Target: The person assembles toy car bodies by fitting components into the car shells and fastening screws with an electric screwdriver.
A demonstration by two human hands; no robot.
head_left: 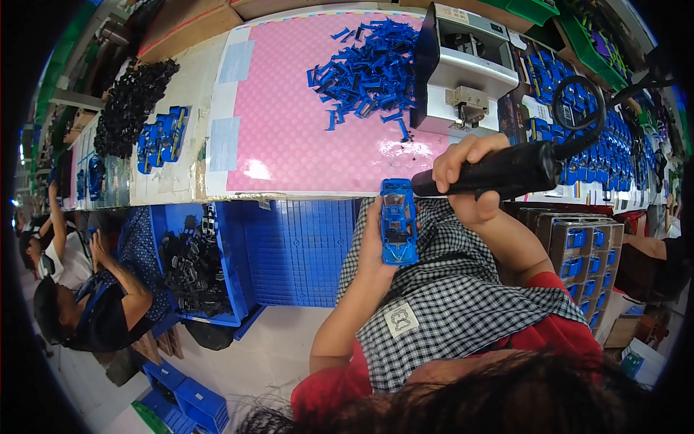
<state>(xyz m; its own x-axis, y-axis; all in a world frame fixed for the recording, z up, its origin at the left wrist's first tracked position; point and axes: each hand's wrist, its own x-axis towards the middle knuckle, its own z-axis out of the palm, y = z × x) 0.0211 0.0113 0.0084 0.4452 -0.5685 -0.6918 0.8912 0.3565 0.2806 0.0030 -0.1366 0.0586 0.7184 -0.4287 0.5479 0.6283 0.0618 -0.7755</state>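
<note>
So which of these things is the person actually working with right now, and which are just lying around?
In use:
- left hand holding a blue toy car body
- right hand gripping a black power screwdriver, its tip at the car

Lying about:
- pile of loose blue parts on the pink mat
- grey machine
- heap of black parts
- blue crate below the bench

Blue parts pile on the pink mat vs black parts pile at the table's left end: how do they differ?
The blue parts pile is bright blue and spread loosely, with strays around its edge; the black parts pile is black and packed into a long heap. The blue one lies on the pink mat, the black one off it, on the pale table top. Both are small moulded pieces, untouched by either hand.
</note>
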